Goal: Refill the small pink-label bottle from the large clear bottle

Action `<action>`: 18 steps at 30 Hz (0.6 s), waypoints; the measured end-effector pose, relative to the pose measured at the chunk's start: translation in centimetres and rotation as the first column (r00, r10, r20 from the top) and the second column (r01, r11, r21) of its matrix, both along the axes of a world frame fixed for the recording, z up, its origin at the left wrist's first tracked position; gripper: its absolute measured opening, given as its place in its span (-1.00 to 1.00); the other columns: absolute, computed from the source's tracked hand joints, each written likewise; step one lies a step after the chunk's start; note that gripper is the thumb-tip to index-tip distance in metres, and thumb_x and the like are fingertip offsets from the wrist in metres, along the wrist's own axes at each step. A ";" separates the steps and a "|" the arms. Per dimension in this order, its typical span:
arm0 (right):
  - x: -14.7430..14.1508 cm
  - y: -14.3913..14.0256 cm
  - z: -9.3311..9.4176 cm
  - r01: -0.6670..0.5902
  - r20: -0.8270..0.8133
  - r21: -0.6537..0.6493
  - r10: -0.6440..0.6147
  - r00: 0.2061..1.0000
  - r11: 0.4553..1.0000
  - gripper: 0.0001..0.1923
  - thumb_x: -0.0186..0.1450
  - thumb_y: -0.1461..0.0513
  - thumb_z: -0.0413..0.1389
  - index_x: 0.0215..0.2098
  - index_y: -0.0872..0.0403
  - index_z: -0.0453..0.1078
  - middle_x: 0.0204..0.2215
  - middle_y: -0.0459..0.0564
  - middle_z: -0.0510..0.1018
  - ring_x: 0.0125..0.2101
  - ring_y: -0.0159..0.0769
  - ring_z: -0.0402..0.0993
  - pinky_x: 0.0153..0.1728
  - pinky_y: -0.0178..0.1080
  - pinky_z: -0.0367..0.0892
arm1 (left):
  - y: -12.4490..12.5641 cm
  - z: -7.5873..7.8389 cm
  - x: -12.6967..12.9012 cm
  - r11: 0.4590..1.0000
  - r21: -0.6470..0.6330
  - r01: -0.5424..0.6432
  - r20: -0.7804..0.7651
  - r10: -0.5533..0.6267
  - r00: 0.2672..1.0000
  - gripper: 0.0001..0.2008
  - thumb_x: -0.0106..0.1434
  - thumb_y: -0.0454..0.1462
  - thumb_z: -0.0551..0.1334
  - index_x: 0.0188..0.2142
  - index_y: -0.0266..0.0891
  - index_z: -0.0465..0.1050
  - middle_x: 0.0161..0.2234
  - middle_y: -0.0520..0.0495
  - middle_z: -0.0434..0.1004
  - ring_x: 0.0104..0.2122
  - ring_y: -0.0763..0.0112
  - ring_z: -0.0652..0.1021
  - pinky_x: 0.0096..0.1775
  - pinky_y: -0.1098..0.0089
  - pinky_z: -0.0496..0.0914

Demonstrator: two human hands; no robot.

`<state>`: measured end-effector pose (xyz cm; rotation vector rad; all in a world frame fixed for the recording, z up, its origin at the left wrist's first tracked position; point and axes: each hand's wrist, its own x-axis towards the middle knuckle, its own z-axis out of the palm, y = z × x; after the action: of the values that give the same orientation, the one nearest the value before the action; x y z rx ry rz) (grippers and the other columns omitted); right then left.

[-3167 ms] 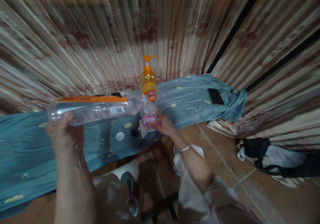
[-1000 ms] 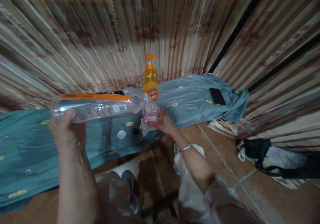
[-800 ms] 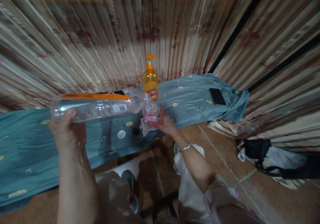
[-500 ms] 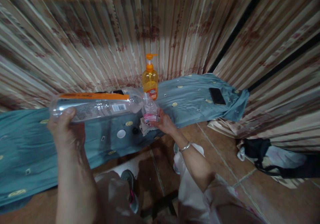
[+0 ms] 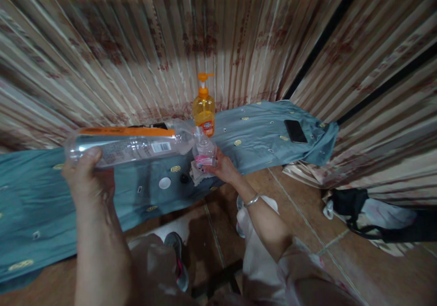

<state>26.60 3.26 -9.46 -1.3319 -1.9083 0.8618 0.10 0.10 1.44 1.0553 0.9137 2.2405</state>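
A large clear plastic bottle (image 5: pixel 136 147) with an orange-edged label lies nearly level in the air, its neck to the right. My left hand (image 5: pixel 87 174) is closed around its base end. My right hand (image 5: pixel 222 167) grips a small clear bottle (image 5: pixel 205 150) with a pink label, held upright. The large bottle's mouth meets the small bottle's top; whether liquid passes between them I cannot make out. Below the bottles, a white round cap (image 5: pixel 165 183) and a small black cap (image 5: pixel 184 178) lie on the blue-green cloth (image 5: pixel 252 137). A crumpled pale cloth (image 5: pixel 197 177) is under the small bottle.
An orange pump bottle (image 5: pixel 204 112) stands just behind the two bottles, close to the curtain (image 5: pixel 170 46). A black phone (image 5: pixel 295 131) lies at the cloth's right end. Down on the tiled floor (image 5: pixel 290 206) at right is a dark bag (image 5: pixel 351 206).
The whole view has shifted very slightly. Both hands keep their hold, and the large bottle's mouth stays at the small bottle's top.
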 end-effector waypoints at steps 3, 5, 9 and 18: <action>0.0 0.0 -0.2 0.001 -0.001 0.012 -0.001 1.000 1.000 -0.41 0.11 0.08 0.19 0.02 0.13 0.14 -0.26 0.01 0.52 -0.30 -0.19 0.48 -0.33 -0.26 0.32 | 0.1 -0.1 0.0 1.000 0.001 -0.009 0.002 0.009 1.000 -0.68 -0.24 -0.41 0.28 -0.39 -0.19 0.39 -0.52 0.14 0.37 -0.46 0.50 0.44 -0.25 0.39 0.34; 0.0 0.1 -0.3 -0.002 -0.001 0.014 0.002 1.000 1.000 -0.41 0.11 0.07 0.19 0.01 0.13 0.14 -0.27 0.00 0.52 -0.31 -0.21 0.48 -0.34 -0.26 0.31 | 0.1 0.0 0.1 1.000 -0.013 -0.024 -0.002 0.024 1.000 -0.68 -0.25 -0.40 0.27 -0.40 -0.18 0.39 -0.51 0.14 0.37 -0.46 0.50 0.44 -0.25 0.39 0.35; 0.0 0.1 -0.4 -0.010 -0.019 0.016 0.010 1.000 1.000 -0.40 0.11 0.07 0.20 0.01 0.14 0.14 -0.23 0.03 0.52 -0.29 -0.22 0.48 -0.32 -0.27 0.31 | 0.0 0.3 0.4 0.998 -0.049 -0.043 -0.019 0.043 0.999 -0.71 -0.26 -0.37 0.26 -0.42 -0.20 0.40 -0.48 0.12 0.41 -0.44 0.49 0.45 -0.23 0.39 0.36; 0.0 0.1 -0.2 -0.009 -0.004 0.015 0.010 1.000 1.000 -0.41 0.12 0.08 0.19 0.02 0.13 0.13 -0.24 0.02 0.52 -0.29 -0.21 0.48 -0.32 -0.27 0.31 | 0.1 -0.1 -0.3 0.999 -0.030 -0.028 -0.021 0.027 0.999 -0.79 -0.25 -0.39 0.28 -0.51 -0.25 0.39 -0.53 0.11 0.39 -0.45 0.52 0.45 -0.24 0.42 0.34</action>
<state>26.63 3.35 -9.67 -1.3124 -1.9163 0.8520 -0.21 0.17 1.32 1.0595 0.9738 2.2348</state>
